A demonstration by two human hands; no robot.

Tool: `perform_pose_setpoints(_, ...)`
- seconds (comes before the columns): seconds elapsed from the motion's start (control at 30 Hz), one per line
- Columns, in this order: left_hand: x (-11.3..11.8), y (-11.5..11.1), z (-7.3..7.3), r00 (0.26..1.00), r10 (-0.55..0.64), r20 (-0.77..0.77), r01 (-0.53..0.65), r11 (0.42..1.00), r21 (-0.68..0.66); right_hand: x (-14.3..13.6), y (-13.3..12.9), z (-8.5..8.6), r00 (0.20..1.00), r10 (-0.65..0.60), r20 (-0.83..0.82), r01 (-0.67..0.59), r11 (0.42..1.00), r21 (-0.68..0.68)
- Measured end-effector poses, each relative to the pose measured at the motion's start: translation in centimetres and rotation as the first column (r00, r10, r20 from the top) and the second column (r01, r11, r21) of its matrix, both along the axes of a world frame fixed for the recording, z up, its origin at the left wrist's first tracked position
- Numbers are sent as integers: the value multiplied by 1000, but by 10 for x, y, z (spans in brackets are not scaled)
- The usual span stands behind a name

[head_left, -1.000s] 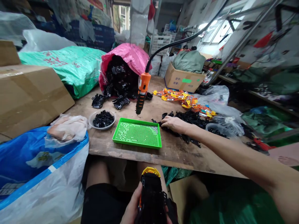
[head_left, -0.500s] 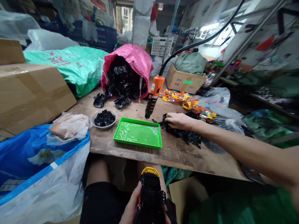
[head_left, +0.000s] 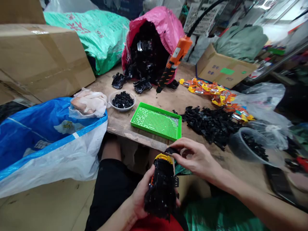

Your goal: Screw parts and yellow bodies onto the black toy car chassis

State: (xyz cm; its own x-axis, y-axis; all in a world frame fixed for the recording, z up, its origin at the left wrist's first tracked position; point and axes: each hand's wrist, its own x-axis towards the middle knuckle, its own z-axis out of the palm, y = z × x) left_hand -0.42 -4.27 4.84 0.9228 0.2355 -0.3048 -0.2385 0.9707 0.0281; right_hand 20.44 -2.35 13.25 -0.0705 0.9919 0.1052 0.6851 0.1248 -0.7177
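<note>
My left hand (head_left: 141, 192) is wrapped round a black toy car body (head_left: 161, 189) with a yellow end piece (head_left: 164, 157), held over my lap. Between the thumb and fingers of my right hand (head_left: 190, 155) is a small black plastic part (head_left: 171, 150), close above the yellow end. I cannot tell whether the part touches the car. Beyond my hands lies a green perforated tray (head_left: 154, 123) with small silver screws in it. To its right spreads a pile of black plastic parts (head_left: 211, 125).
An orange electric screwdriver (head_left: 176, 57) hangs over the table behind the tray. Around it are a bowl of small black parts (head_left: 122, 100), a pink sack (head_left: 166, 22) of black pieces, and orange-yellow parts (head_left: 214, 93). A clear tub (head_left: 240, 144) stands right; a blue-white bag (head_left: 91, 138) stands left.
My right hand has come from the black pile to the car, bringing a small black part. My left hand has lifted the car a little. The view has tilted downward.
</note>
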Motion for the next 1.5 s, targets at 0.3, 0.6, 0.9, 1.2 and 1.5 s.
perform_pose_setpoints(0.3, -5, -6, -6, 997, 13, -82, -13, 1000, 5, -28, -8, -13, 995, 36, 95, -39, 999, 28)
perform_pose_setpoints(0.6, -6, -8, -8, 993, -13, -119, 12, 1000, -10, -29, -15, -20, 936, 92, 340, -103, 995, 16)
perform_pose_setpoints(0.9, -5, -11, -7, 993, 8, -116, -8, 1000, 7, -31, -6, -11, 977, 87, 194, -62, 990, -129)
perform_pose_setpoints(1.2, -7, -8, -17, 986, 103, -129, -90, 990, 108, -37, 7, -14, 989, -72, -129, 12, 910, -414)
perform_pose_setpoints(1.5, -13, -7, -20, 972, 218, -86, -195, 956, 220, -37, 17, -19, 945, -137, -296, -49, 837, -545)
